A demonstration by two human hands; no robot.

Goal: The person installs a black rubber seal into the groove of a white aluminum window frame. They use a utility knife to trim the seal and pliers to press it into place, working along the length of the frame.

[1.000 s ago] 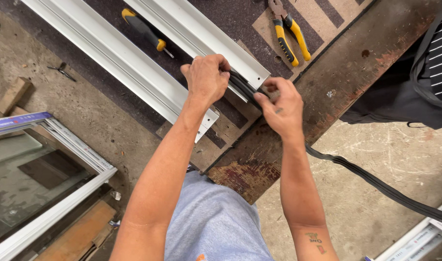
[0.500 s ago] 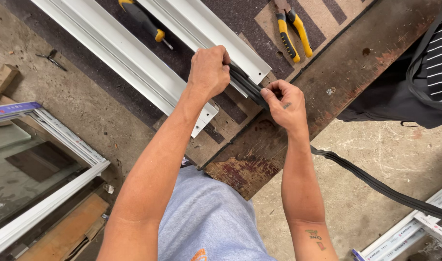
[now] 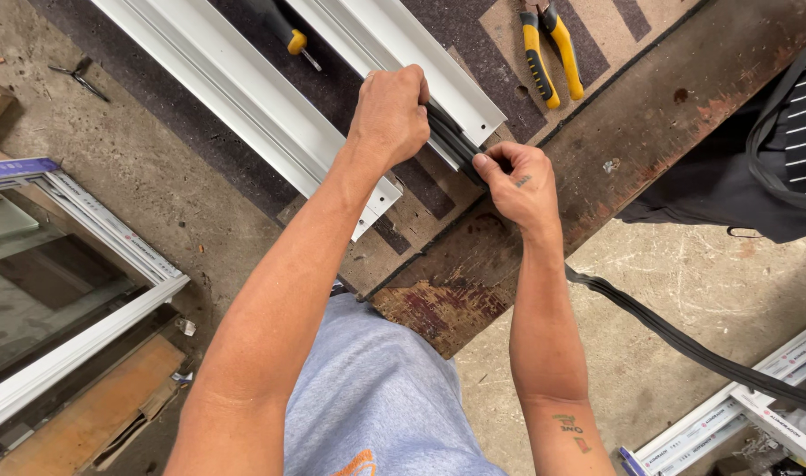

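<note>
Head view: the left hand (image 3: 390,115) is pressing down, fingers curled shut, on the black rubber gasket strip (image 3: 451,139) where it is meeting the end of the white window-frame profile (image 3: 421,53). Just beside that grip, the right hand (image 3: 518,185) is pinching the same strip between thumb and fingers. Behind the right wrist, the strip is trailing off the workbench (image 3: 650,115) toward the floor. Beyond the grip, yellow-handled pliers (image 3: 548,53) are lying well apart; a yellow-handled screwdriver (image 3: 293,40) is lying between two profiles.
</note>
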